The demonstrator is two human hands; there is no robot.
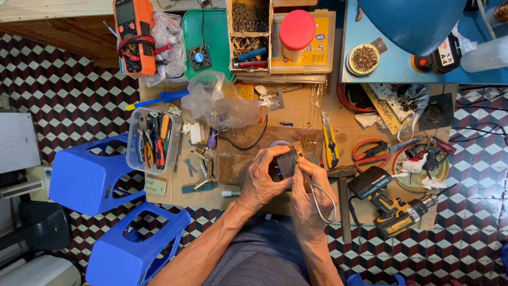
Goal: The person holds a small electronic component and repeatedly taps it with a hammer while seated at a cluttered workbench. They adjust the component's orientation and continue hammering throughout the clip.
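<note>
Fingers of the left hand [263,182] wrap around a small dark ribbed block [287,161], holding it above the middle of the cardboard-covered workbench [169,198]; the right hand [308,198] pinches a thin pale wire [320,204] against the block's right edge, and the wire loops down past the wrist. By the look of it, the step in hand is fitting or winding that wire onto the block, and the next move calls for a steady hold on the left and fine finger control on the right.

Two blue plastic stools [90,175] stand to the left, smooth and hollow-sided, on a chequered tile floor. A cordless drill [389,204] lies to the right, chunky, black and yellow. A clear plastic tub [151,140] holds pliers and screwdrivers. A crumpled clear bag [217,100] sits behind the hands. Red-handled scissors [378,151] lie by a round tin dish. A yellow utility knife [330,142] lies just right of the block, slim and hard-edged.
</note>
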